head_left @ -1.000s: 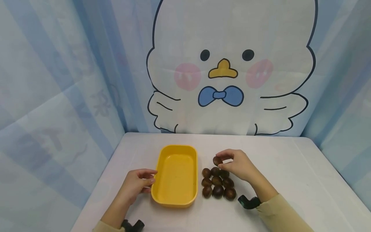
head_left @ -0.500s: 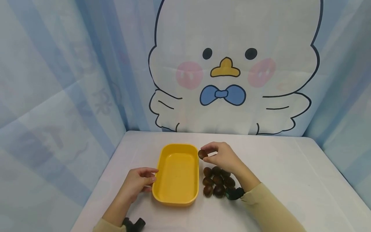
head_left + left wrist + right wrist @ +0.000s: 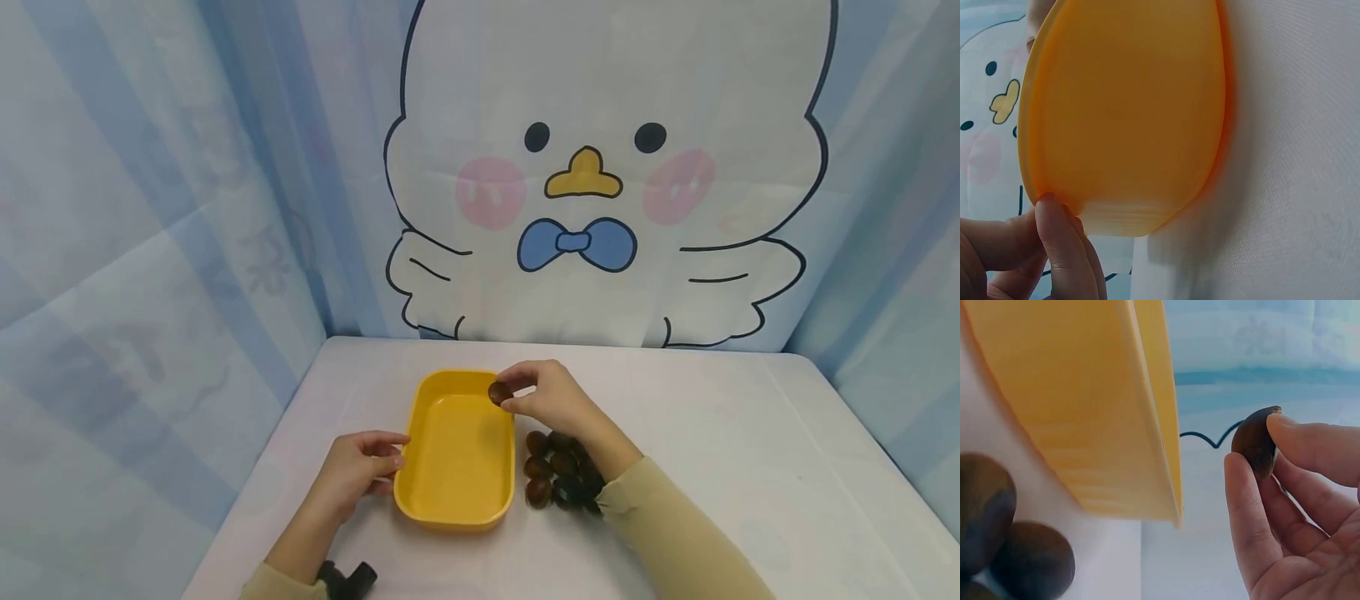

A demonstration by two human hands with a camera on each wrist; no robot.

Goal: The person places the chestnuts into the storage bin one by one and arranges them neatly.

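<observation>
A yellow plastic tray [image 3: 453, 527] stands on the white table. My left hand [image 3: 352, 475] holds its left rim between thumb and fingers; in the left wrist view the fingertips [image 3: 1050, 215] lie right at the edge. Between thumb and fingers of my right hand [image 3: 555, 404] is a glossy brown chestnut [image 3: 1254, 442], held over the tray's far right corner. Just right of the tray lies a group of several more chestnuts [image 3: 537, 468], partly covered by my right wrist and its camera. The tray's inside shows bare yellow.
The table [image 3: 750, 467] stretches off to the right. Behind it hangs a pale curtain [image 3: 585, 308] with a cartoon bird, and blue-white curtains close in both sides. A black wrist camera [image 3: 348, 581] sits below my left hand.
My right hand has carried the chestnut from above the group leftward and away from me to the tray's far right corner. My left hand keeps its place at the rim.
</observation>
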